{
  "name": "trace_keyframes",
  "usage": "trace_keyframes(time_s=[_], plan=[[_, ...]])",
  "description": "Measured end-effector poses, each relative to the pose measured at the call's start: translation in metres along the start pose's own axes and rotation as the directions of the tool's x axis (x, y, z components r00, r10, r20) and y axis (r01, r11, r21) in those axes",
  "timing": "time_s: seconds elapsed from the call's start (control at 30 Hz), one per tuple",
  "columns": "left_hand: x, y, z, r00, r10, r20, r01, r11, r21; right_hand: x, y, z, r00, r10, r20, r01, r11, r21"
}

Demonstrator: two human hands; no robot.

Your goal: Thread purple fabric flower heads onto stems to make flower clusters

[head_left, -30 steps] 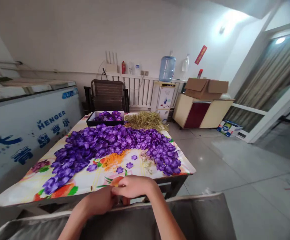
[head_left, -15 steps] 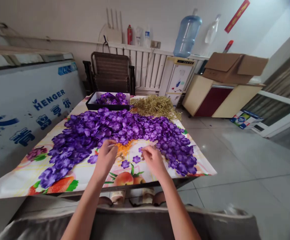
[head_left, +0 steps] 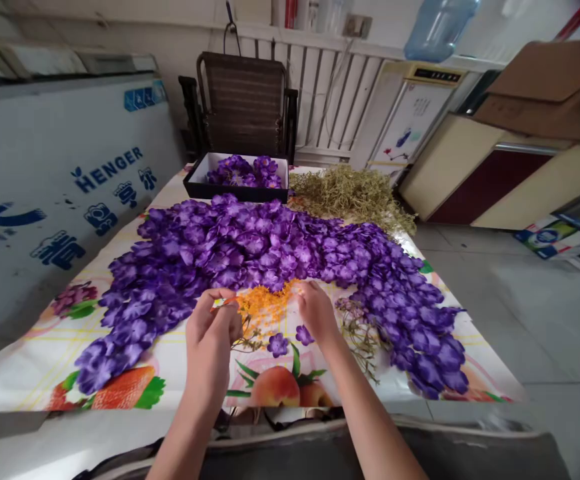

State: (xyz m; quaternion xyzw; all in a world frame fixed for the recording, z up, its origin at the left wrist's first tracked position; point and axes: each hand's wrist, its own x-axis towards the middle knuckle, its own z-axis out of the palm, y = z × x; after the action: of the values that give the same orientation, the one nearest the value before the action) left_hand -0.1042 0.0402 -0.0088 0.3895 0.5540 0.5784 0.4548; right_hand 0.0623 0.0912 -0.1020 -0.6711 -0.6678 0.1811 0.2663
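My left hand (head_left: 214, 325) is closed, thumb and fingers pinched together at the left edge of a small heap of orange flower centres (head_left: 265, 303). What sits in that pinch is too small to name. A thin dried sprig (head_left: 253, 339) lies beside its fingers. At the heap's right edge, my right hand (head_left: 317, 312) has its fingertips pressed together on the orange pieces; what they grip is hidden. Two loose purple blossoms (head_left: 277, 345) lie between the hands. Purple fabric petals (head_left: 250, 243) form a broad curved pile behind and around both hands.
A black-edged box (head_left: 237, 193) with purple flowers stands at the table's far side, near a heap of dried greenish stems (head_left: 353, 193). More sprigs (head_left: 365, 340) lie right of my right hand. A folding chair (head_left: 243, 100) stands behind the table; a white freezer (head_left: 70, 167) is on the left.
The view has tilted down. My right hand has moved from beside a small purple blossom to the orange heap, its fingers curled closer. My left hand stays near the heap, its fingers still pinched.
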Motion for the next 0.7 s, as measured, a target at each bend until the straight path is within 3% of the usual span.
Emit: trace_keyframes(time_s=[0.2, 0.3, 0.43, 0.57, 0.7], plan=[[0.018, -0.006, -0.018, 0.989, -0.040, 0.140, 0.010, 0.978, 0.210, 0.004, -0.010, 0.002, 0.994, 0.092, 0.050, -0.084, 0.986, -0.147], [0.018, -0.009, -0.020, 0.958, -0.093, 0.270, -0.019, 0.923, 0.385, 0.005, -0.013, -0.001, 0.989, 0.136, 0.053, -0.126, 0.978, -0.166], [0.009, -0.021, -0.013, 0.864, -0.217, 0.454, -0.134, 0.770, 0.624, 0.004, -0.016, -0.001, 0.982, 0.186, 0.037, -0.180, 0.975, -0.132], [0.002, -0.033, -0.002, 0.823, -0.278, 0.495, -0.268, 0.578, 0.771, 0.001, -0.015, -0.005, 0.980, 0.200, -0.013, -0.200, 0.980, 0.007], [-0.002, -0.040, 0.006, 0.783, -0.360, 0.507, -0.363, 0.397, 0.843, -0.003, -0.009, -0.022, 0.977, 0.179, -0.114, -0.145, 0.954, 0.262]])
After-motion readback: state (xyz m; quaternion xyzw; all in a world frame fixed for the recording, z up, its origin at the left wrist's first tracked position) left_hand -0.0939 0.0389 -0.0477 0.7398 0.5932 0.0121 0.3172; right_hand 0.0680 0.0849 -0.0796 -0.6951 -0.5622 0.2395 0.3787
